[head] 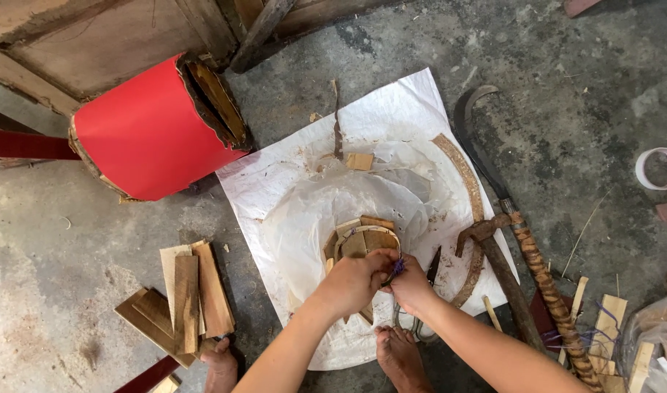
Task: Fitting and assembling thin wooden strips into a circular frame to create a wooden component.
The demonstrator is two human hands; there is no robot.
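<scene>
Hands (380, 280) pinch purple string (397, 268) on a round wooden-slat bundle (364, 240).

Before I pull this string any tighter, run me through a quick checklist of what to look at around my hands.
1. Both hands on the tie: ok. The left hand and right hand meet at the purple string.
2. String firmly pinched: cannot tell, the fingers hide it.
3. Wooden ring of slats seated on the white sheet: ok, it rests there just beyond the hands.
4. Hammer apart from the hands: ok, it lies to the right, head on the sheet's edge.
5. Curved blade apart from the hands: ok, it lies farther right.
6. Bare foot near the work: not ok, it is right under the hands.
</scene>
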